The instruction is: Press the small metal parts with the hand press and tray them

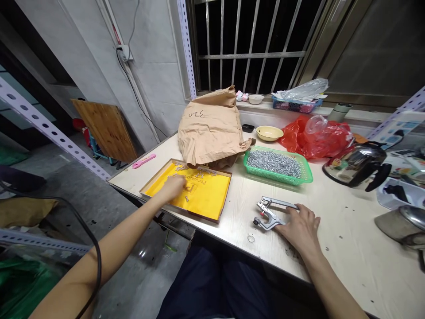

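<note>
My left hand [173, 187] reaches into a shallow box lid with a yellow lining [206, 195] at the table's left edge. Its fingers are curled down among small metal parts [195, 172] scattered there; what they pinch is hidden. My right hand [299, 223] rests on the table and grips the handles of grey metal press pliers [268, 212], whose jaws point left. A small clear ring [251, 239] lies on the table just in front of the pliers.
A green basket [307, 177] full of small silver parts stands behind the pliers. Behind the box lid slumps a brown paper sack [212, 128]. A yellow bowl [269, 132], red plastic bag [315, 139], steel kettle [360, 165] and pink knife [144, 161] lie around.
</note>
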{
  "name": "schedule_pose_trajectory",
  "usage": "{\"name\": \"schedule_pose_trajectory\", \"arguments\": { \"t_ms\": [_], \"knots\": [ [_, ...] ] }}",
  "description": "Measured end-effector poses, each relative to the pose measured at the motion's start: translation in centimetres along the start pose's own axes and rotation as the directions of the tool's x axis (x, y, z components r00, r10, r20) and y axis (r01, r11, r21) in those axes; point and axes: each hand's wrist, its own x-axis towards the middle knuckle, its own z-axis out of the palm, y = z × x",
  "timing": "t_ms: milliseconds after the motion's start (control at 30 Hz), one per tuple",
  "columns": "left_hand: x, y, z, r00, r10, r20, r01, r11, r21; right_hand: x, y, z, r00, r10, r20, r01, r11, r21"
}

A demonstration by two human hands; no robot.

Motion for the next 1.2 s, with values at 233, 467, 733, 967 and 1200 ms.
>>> {"name": "schedule_pose_trajectory", "arguments": {
  "t_ms": [233,467,733,967,1200],
  "knots": [
    [5.1,-7.2,-2.5,0.973,-0.202,-0.111,0.206,0.978,0.019,0.0,-0.1,0.1,1.000,0.000,0.008,0.000,1.000,0.007],
    [6.9,-8.0,-1.9,0.939,-0.339,-0.068,0.341,0.939,0.034,0.1,0.2,0.2,1.000,0.008,0.011,-0.008,1.000,0.001],
    [8.4,-7.3,-1.4,0.961,-0.270,-0.064,0.271,0.962,0.021,0.1,0.2,0.3,1.000,0.006,0.003,-0.006,1.000,0.001],
    [7.8,-6.0,-3.3,0.931,-0.345,-0.124,0.336,0.938,-0.085,0.1,0.2,0.1,1.000,0.013,-0.008,-0.013,1.000,0.011],
    [1.0,7.0,-2.5,0.974,-0.218,-0.061,0.017,0.338,-0.941,0.1,0.1,0.3,0.998,-0.056,-0.032,0.057,0.998,0.031]
  ]
}}
